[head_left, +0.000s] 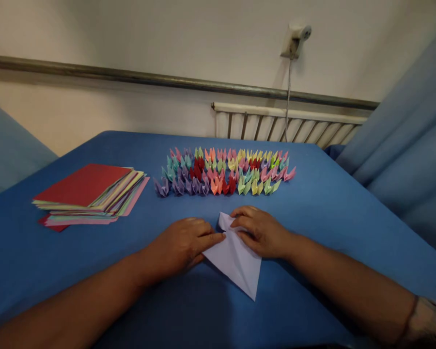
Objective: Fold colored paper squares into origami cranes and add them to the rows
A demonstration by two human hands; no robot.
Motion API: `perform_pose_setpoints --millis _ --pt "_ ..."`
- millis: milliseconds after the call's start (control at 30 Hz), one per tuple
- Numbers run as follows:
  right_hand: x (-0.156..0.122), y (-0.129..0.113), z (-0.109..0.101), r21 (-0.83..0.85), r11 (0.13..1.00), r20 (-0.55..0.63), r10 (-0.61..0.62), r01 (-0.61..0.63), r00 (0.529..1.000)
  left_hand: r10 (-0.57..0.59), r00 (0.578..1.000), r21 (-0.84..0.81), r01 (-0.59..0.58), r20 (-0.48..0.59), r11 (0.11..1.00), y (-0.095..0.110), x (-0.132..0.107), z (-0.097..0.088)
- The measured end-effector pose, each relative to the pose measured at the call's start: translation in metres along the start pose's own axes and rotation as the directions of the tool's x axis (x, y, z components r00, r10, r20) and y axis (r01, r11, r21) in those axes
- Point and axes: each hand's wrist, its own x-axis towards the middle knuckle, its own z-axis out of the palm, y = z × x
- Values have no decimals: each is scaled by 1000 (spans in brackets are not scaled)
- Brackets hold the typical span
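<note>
Sheet (pixel 240 264), pale lilac, lies low at centre on the blue table (pixel 349 218), between the hands. Left hand (pixel 189 242): fingers closed on its left edge, one stretched across the top face. Right hand (pixel 263 235): fingertips grasping the upper part, beside a small raised flap. Pressure of either grip: cannot tell.

Progress: creases visible, a point directed toward the wearer; judged part-folded, since it lacks the upright tips of the finished pieces.

Beyond the hands: folded birds (pixel 216 184) in several close rows, mixed colours; these look complete. Exact count not attempted, as they overlap.

To the left: stack (pixel 90 186) of flat coloured sheets, red uppermost, edges uneven. Judged unworked, so plenty of stock remains.

Writing: no brand or label legible on paper or table. Socket (pixel 294 41) on the wall: markings, if any, too small to read.
</note>
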Motion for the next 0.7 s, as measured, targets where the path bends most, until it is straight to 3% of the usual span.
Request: perform_pose_setpoints --millis 133,233,433,600,700 --pt "1 1 2 -108 990 64 100 -92 993 -203 978 76 199 41 977 -3 2 -4" --pt "2 -1 4 -148 981 68 140 -129 988 -149 988 98 153 -50 983 7 3 -6" --pt "3 -5 9 -140 986 78 105 -93 991 96 978 74 -83 -185 994 33 5 -6" --pt "3 0 7 -117 990 103 88 -76 991 65 988 -1 -66 -144 998 23 6 0" --pt "1 -4 7 -96 994 91 68 -59 994 11 972 2 -10 -233 1000 21 4 2"
